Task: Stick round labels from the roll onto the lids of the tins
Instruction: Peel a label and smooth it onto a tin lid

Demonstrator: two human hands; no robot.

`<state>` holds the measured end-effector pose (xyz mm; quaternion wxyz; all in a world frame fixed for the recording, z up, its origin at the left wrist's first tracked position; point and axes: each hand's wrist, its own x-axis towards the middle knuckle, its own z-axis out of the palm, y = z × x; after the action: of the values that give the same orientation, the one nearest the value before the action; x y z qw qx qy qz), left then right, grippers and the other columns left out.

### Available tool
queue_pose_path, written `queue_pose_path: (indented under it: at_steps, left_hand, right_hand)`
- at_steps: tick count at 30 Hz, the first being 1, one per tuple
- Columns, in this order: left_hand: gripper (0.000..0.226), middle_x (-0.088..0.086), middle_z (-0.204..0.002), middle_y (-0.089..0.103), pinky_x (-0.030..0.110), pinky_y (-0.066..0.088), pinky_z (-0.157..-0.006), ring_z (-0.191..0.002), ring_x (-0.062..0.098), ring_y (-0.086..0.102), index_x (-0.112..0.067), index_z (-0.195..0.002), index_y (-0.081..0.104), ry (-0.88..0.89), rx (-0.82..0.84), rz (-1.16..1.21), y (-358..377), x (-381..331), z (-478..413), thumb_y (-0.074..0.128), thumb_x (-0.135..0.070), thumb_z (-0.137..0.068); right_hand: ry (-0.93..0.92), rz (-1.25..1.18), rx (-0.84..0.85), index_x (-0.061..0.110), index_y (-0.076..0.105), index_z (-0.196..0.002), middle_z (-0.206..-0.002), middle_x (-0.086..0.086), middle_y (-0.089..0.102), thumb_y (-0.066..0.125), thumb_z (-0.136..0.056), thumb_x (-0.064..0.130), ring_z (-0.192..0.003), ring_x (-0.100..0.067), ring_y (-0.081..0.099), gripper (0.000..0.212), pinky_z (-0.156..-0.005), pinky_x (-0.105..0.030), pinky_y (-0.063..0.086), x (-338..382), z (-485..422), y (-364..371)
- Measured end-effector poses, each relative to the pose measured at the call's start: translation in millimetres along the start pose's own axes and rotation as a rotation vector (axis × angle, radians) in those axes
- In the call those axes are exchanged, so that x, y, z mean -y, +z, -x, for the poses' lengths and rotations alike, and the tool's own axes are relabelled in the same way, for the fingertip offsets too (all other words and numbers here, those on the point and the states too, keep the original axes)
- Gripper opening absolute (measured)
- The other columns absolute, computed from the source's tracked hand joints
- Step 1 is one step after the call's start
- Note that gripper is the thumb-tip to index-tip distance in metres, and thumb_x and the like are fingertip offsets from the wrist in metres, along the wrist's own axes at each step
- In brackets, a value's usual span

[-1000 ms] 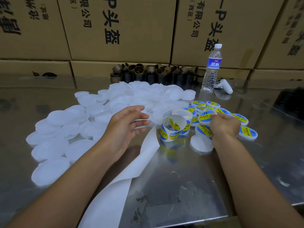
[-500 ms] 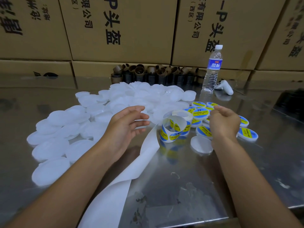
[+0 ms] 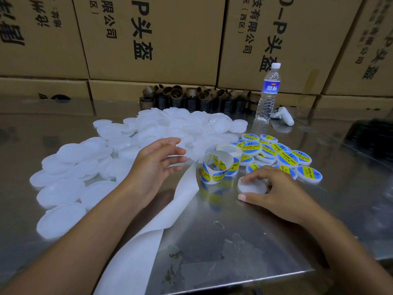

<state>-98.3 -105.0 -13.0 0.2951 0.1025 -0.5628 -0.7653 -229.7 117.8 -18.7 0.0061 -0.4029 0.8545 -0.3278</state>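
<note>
A roll of round blue-and-yellow labels (image 3: 221, 165) stands on the steel table (image 3: 223, 241), its white backing strip (image 3: 161, 220) trailing toward me. My right hand (image 3: 278, 192) grips a plain white lid (image 3: 253, 185) lying flat just right of the roll, thumb at its near edge and fingers over its top. My left hand (image 3: 157, 165) hovers with relaxed, spread fingers left of the roll, holding nothing. A pile of unlabelled white lids (image 3: 102, 162) spreads across the left and middle. Several labelled lids (image 3: 282, 156) lie behind my right hand.
A water bottle (image 3: 268, 92) and a white controller (image 3: 284, 117) stand at the back right. Brown cardboard roll cores (image 3: 191, 99) line the back, in front of stacked cardboard cartons (image 3: 153, 39). The table's front edge runs near my right forearm.
My right hand left the labelled lids at the back and came down toward me onto the single plain lid. My left hand stayed hovering in place.
</note>
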Motion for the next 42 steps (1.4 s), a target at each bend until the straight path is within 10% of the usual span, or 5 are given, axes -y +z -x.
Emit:
queue_pose_path:
  at_steps: [12, 20, 33, 42]
  left_hand:
    - [0.017, 0.0, -0.073, 0.068, 0.024, 0.053, -0.066, -0.07, 0.015, 0.068, -0.012, -0.099, 0.065, -0.011, 0.005, 0.005, 2, -2, 1, 0.049, -0.01, -0.095]
    - [0.016, 0.0, -0.073, 0.068, 0.022, 0.052, -0.062, -0.069, 0.015, 0.067, -0.012, -0.098, 0.065, -0.022, 0.013, 0.023, 4, -3, 2, 0.049, -0.01, -0.095]
    - [0.042, 0.006, -0.091, 0.068, 0.026, 0.051, -0.072, -0.079, 0.017, 0.065, -0.011, -0.097, 0.068, 0.005, 0.093, -0.022, 10, -8, 4, 0.059, -0.045, -0.073]
    - [0.016, -0.001, -0.086, 0.072, 0.017, 0.051, -0.065, -0.076, 0.009, 0.066, -0.025, -0.075, 0.076, 0.061, 0.135, -0.08, 8, -4, 6, 0.065, -0.036, -0.072]
  right_hand:
    - [-0.071, -0.026, -0.128, 0.026, 0.062, -0.07, -0.075, 0.012, 0.068, 0.066, -0.086, 0.02, -0.076, 0.004, 0.059, 0.018, -0.069, -0.011, 0.041, 10, -9, 8]
    - [0.027, -0.678, -0.441, 0.018, 0.062, -0.078, -0.064, 0.013, 0.067, 0.053, -0.095, 0.016, -0.062, 0.005, 0.059, 0.02, -0.062, -0.01, 0.048, 35, -18, -2]
    - [-0.003, -0.832, -0.289, 0.016, 0.068, -0.076, -0.062, 0.007, 0.068, 0.062, -0.09, 0.029, -0.058, -0.003, 0.058, 0.02, -0.058, -0.017, 0.047, 101, -42, 22]
    - [-0.015, -0.904, -0.35, 0.018, 0.067, -0.074, -0.058, 0.004, 0.068, 0.066, -0.086, 0.026, -0.052, -0.005, 0.058, 0.014, -0.055, -0.017, 0.049, 100, -42, 36]
